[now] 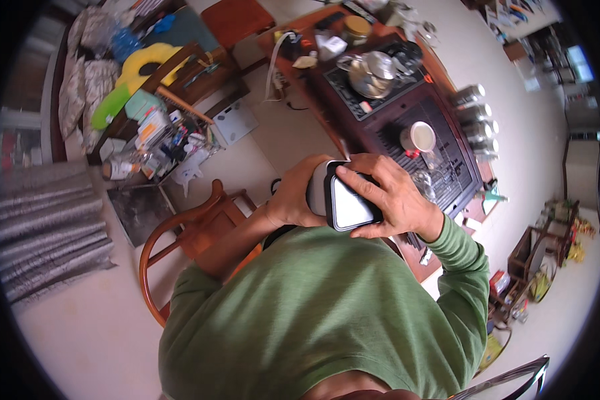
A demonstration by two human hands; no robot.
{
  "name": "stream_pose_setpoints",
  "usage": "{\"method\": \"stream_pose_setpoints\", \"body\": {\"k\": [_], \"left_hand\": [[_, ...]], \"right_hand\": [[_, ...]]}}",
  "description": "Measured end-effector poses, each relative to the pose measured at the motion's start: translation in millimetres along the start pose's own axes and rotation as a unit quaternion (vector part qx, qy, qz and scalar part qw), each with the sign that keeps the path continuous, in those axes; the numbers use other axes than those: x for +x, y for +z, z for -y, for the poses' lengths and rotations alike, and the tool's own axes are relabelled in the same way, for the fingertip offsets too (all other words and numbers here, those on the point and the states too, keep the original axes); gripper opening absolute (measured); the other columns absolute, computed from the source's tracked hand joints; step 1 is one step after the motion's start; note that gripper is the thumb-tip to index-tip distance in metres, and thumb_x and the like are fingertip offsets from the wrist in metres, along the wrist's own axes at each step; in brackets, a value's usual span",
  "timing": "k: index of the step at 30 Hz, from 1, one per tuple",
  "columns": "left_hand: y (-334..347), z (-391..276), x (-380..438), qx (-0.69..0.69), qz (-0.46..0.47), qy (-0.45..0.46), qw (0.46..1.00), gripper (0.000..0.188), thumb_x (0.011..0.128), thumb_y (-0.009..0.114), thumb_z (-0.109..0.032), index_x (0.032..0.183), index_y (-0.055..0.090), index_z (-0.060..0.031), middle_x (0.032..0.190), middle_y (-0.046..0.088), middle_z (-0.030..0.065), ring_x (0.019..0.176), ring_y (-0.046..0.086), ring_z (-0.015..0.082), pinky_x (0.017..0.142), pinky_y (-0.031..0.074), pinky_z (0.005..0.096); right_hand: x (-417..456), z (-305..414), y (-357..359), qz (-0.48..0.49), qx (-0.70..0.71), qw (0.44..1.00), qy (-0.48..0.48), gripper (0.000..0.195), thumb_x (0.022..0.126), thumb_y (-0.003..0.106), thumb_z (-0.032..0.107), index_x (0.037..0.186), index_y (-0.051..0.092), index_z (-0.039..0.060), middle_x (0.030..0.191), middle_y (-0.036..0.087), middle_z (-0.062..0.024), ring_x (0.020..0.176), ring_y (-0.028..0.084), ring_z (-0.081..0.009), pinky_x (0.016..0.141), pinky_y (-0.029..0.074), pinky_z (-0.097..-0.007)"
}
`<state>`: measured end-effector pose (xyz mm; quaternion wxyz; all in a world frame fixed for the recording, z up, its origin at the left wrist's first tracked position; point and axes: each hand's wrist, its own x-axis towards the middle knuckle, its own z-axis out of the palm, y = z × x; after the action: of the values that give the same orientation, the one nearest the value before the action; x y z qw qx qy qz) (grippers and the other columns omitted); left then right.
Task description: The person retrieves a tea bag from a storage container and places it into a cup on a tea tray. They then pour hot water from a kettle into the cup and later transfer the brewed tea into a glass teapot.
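Note:
My left hand (296, 192) wraps around the grey side of a rounded-square canister (319, 189) in front of my chest. My right hand (392, 197) grips the black-rimmed end of the same canister, with fingers across its shiny, pale flat top (349, 205). Whether that end is a separate lid cannot be told. Just beyond my right hand, a white cup (422, 137) with a red detail stands on the dark slatted tea tray (442, 162). Clear glassware (423, 184) lies close to my right knuckles, partly hidden by them.
A steel kettle (372, 75) sits on a black hob (342, 95) at the table's far part. Several metallic canisters (475, 112) line its right side. A wooden armchair (215, 215) is at my left, near a cluttered box (180, 145) and a yellow flower-shaped cushion (130, 70).

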<state>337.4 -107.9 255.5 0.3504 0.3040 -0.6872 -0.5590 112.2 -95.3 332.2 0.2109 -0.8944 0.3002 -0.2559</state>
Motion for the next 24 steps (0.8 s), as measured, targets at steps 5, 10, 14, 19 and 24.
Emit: {"method": "stream_pose_setpoints", "body": {"k": [5, 10, 14, 19, 24], "left_hand": [[-70.7, -0.2, -49.0, 0.038, -0.081, 0.028, 0.996, 0.079, 0.053, 0.084, -0.031, 0.119, 0.052, -0.0038, 0.108, 0.058, 0.0154, 0.098, 0.059, 0.0337, 0.084, 0.047, 0.0406], [-120.6, 0.6, -85.6, 0.072, -0.149, 0.027, 0.986, 0.078, 0.054, 0.084, -0.032, 0.119, 0.051, -0.0036, 0.106, 0.058, 0.0166, 0.095, 0.059, 0.0360, 0.082, 0.047, 0.0427], [-144.6, 2.9, -103.0, 0.082, -0.200, 0.006, 0.976, 0.074, 0.056, 0.084, -0.031, 0.117, 0.052, -0.0052, 0.105, 0.058, 0.0166, 0.095, 0.059, 0.0368, 0.080, 0.047, 0.0431], [-162.9, 11.0, -116.7, 0.119, -0.269, -0.007, 0.956, 0.074, 0.055, 0.083, -0.028, 0.118, 0.051, -0.0071, 0.106, 0.058, 0.0152, 0.096, 0.057, 0.0370, 0.081, 0.046, 0.0434], [-187.3, 7.8, -111.9, 0.161, -0.307, -0.016, 0.938, 0.077, 0.054, 0.082, -0.028, 0.120, 0.049, -0.0076, 0.107, 0.058, 0.0140, 0.098, 0.056, 0.0367, 0.082, 0.045, 0.0432]], "right_hand": [[81.1, 13.6, 42.9, 0.023, 0.012, 1.000, -0.017, 0.086, 0.070, 0.071, 0.052, 0.136, 0.047, 0.0026, 0.117, 0.054, -0.0188, 0.094, 0.058, -0.0337, 0.079, 0.050, -0.0423], [148.8, 17.8, 77.6, 0.082, 0.036, 0.994, -0.060, 0.086, 0.068, 0.074, 0.050, 0.136, 0.048, 0.0022, 0.115, 0.056, -0.0194, 0.091, 0.060, -0.0337, 0.078, 0.051, -0.0412], [191.6, 11.1, 97.5, 0.138, 0.072, 0.983, -0.093, 0.090, 0.064, 0.077, 0.044, 0.138, 0.046, 0.0042, 0.114, 0.057, -0.0182, 0.092, 0.059, -0.0327, 0.075, 0.052, -0.0402], [241.9, -0.7, 117.6, 0.193, 0.115, 0.960, -0.168, 0.096, 0.056, 0.082, 0.034, 0.139, 0.044, 0.0067, 0.111, 0.056, -0.0143, 0.092, 0.059, -0.0307, 0.073, 0.052, -0.0389], [293.9, -16.0, 120.2, 0.252, 0.104, 0.932, -0.239, 0.092, 0.054, 0.082, 0.033, 0.136, 0.048, 0.0066, 0.112, 0.055, -0.0131, 0.089, 0.059, -0.0301, 0.073, 0.052, -0.0395]]}}
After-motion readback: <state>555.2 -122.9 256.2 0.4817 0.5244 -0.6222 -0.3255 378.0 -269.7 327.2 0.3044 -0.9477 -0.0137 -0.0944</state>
